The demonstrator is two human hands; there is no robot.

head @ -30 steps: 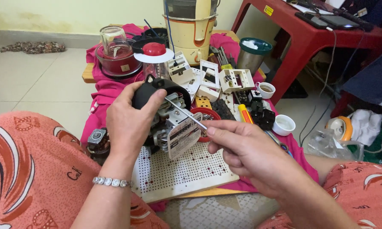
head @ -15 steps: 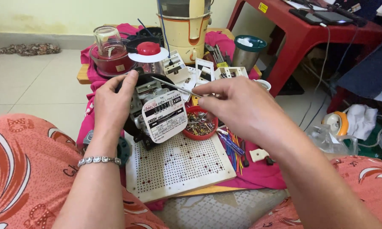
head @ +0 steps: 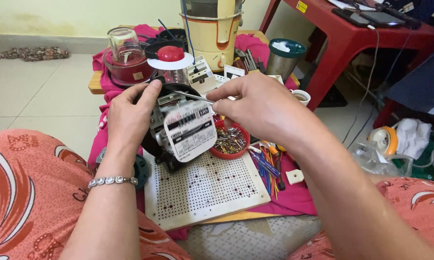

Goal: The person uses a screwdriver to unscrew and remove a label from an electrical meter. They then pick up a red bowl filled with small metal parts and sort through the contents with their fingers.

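Note:
My left hand [head: 127, 115] grips the left side of a black electricity meter [head: 180, 127] with a white dial plate, holding it tilted above a white perforated board [head: 205, 190]. My right hand [head: 260, 106] pinches a thin metal tool [head: 193, 95] whose tip reaches the top of the meter's inner mechanism. A silver bracelet [head: 112, 181] circles my left wrist. Just behind the meter's lower right sits a red bowl of small screws [head: 231, 142].
Behind stand a red-lidded jar [head: 171, 60], a glass mixer jar on a red base [head: 125, 60], a cream juicer [head: 214, 29], a steel tumbler [head: 282, 60] and a white cup [head: 301, 96]. Coloured screwdrivers [head: 267, 166] lie right of the board. A red table [head: 342, 38] stands at right.
The meter has been turned and raised so its dial plate faces me. My right hand moved up from the board's right side to the meter's top with the thin tool.

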